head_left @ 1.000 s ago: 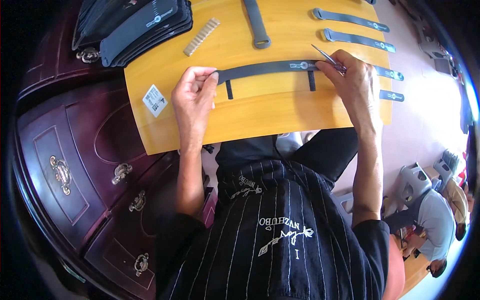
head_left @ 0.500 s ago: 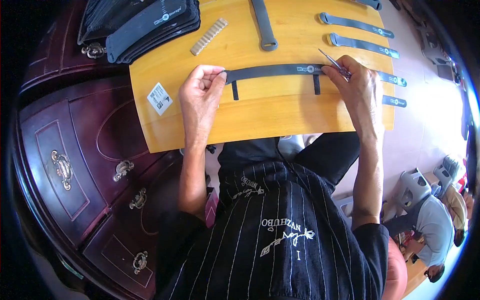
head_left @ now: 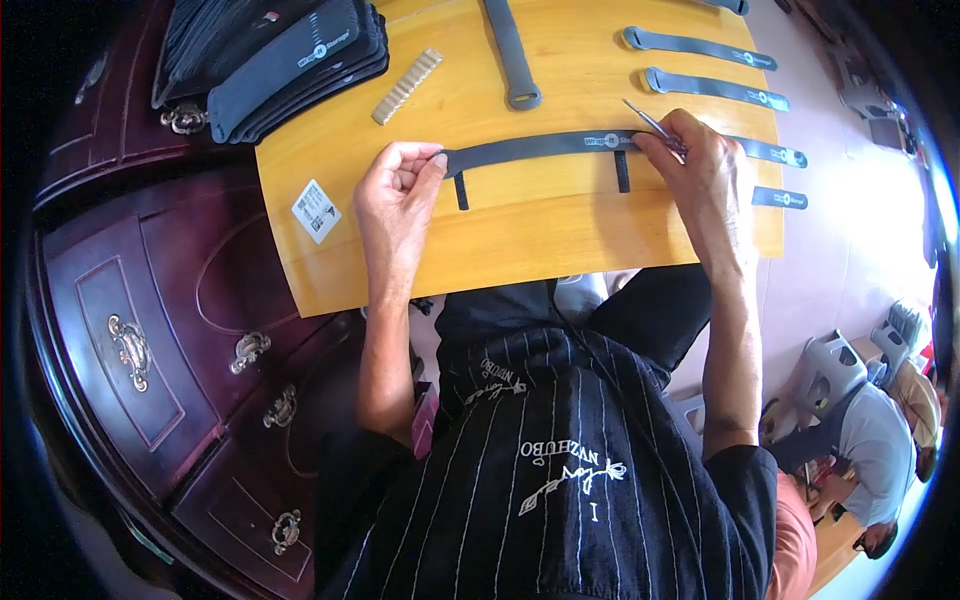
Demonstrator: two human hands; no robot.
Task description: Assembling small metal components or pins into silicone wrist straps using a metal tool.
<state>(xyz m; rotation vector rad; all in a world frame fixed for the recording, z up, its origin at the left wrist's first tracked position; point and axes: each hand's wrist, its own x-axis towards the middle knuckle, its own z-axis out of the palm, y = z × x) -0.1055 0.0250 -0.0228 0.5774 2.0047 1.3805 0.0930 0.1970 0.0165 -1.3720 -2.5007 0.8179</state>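
Observation:
A long dark grey strap [head_left: 530, 147] with a pale printed mark is stretched across the yellow tabletop. My left hand [head_left: 400, 200] pinches its left end between thumb and fingers. At the other end my right hand [head_left: 700, 170] grips the strap, while a thin pointed metal tool [head_left: 645, 118] sticks out from between the same fingers; its exact kind is hidden. Two short black strips, a left one [head_left: 461, 192] and a right one [head_left: 622, 175], show just below the strap's near edge. Whether they are attached to it I cannot tell.
Several similar straps, including one with a slotted end [head_left: 515, 60], lie farther off and rightward. A stack of dark straps [head_left: 290, 75] fills the far left. A ribbed beige strip [head_left: 408, 87] and white label [head_left: 317, 211] lie on the table [head_left: 350, 270]. Drawers [head_left: 130, 350] stand left.
The whole view has shifted slightly, so the table and straps sit a little more to the left. Both hands keep the same hold on the strap.

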